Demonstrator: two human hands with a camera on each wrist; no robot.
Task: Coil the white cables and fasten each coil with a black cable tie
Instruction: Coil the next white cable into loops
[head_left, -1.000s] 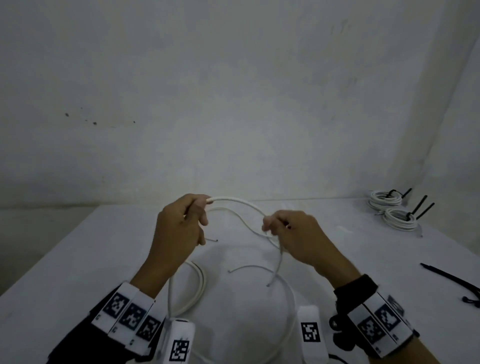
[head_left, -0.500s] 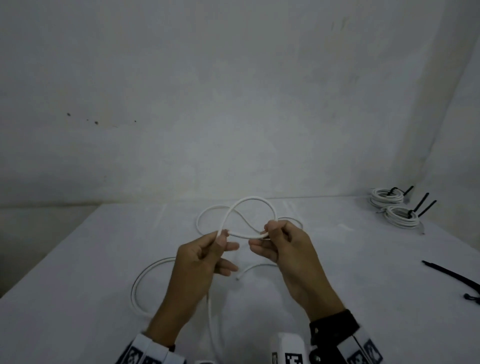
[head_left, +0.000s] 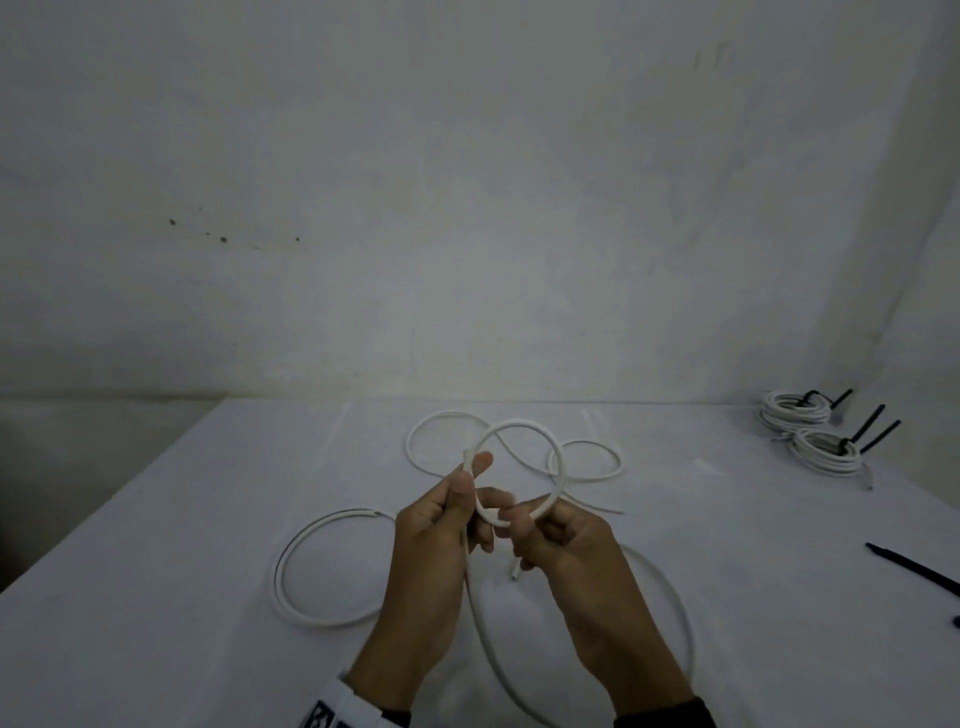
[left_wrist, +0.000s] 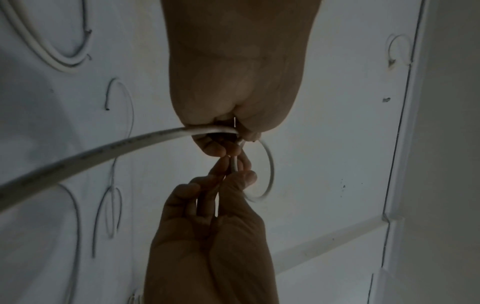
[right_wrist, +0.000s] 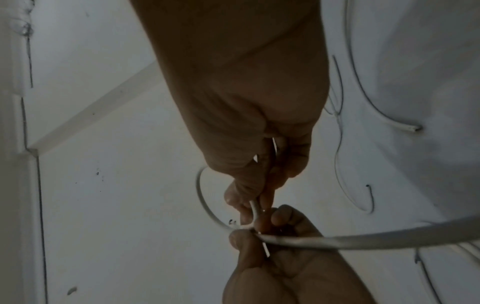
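Above the table's middle I hold a white cable (head_left: 524, 426) bent into one small upright loop. My left hand (head_left: 475, 483) pinches the cable near its end, thumb on top. My right hand (head_left: 519, 519) grips the loop's lower side, right beside the left fingers. The rest of this cable (head_left: 485, 644) hangs from my hands and sweeps round on the table at the right. In the left wrist view the cable (left_wrist: 103, 152) runs out of the left hand (left_wrist: 228, 142). The right wrist view shows the loop (right_wrist: 202, 197) beside my right hand (right_wrist: 254, 197).
Two tied coils (head_left: 792, 415) (head_left: 826, 452) with black ties lie at the far right. A loose black cable tie (head_left: 914, 569) lies at the right edge. Another white cable (head_left: 311, 571) curls at the left, and thinner loops (head_left: 587, 462) lie behind my hands. The wall (head_left: 467, 208) stands close behind the table (head_left: 156, 597).
My hands have moved forward over the table and come together. The open arc of cable between them has closed into a round loop, with the left thumb now on the cable's end.
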